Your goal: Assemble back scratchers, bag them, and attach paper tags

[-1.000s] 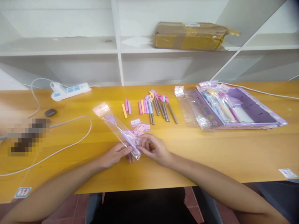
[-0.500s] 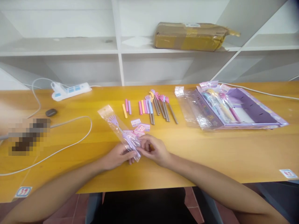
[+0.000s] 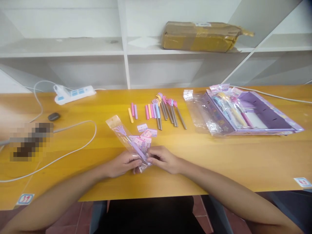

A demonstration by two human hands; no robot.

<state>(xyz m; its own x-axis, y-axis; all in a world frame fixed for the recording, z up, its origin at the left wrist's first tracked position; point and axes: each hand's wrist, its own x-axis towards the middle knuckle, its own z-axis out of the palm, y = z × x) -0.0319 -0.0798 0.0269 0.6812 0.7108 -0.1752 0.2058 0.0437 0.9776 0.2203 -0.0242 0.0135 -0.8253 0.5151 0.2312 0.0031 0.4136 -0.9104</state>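
A purple back scratcher (image 3: 137, 148) lies slantwise inside a clear plastic bag (image 3: 113, 122), its claw end pointing up and left. My left hand (image 3: 124, 164) is closed on the lower part of the bag, thumb on top. At the handle's bottom end, my right hand (image 3: 167, 160) pinches the bag and handle between thumb and fingers. Small pink and purple printed cards (image 3: 146, 134) are spread on the table just beyond the bag, some partly behind it. Farther back lie several metal-rod back scratchers (image 3: 175, 114) with coloured claws, beside coloured handle sleeves (image 3: 131, 115).
A purple display box (image 3: 265, 131) holding bagged back scratchers stands at the right, with clear bags (image 3: 198, 112) against its left side. On the left are a white power strip (image 3: 75, 95), a cable and a small dark object (image 3: 54, 116). A taped carton (image 3: 200, 37) sits on the shelf.
My right hand's fingers have closed in on the handle's lower end. The bagged back scratcher has shifted slightly right and down, and more of the cards shows.
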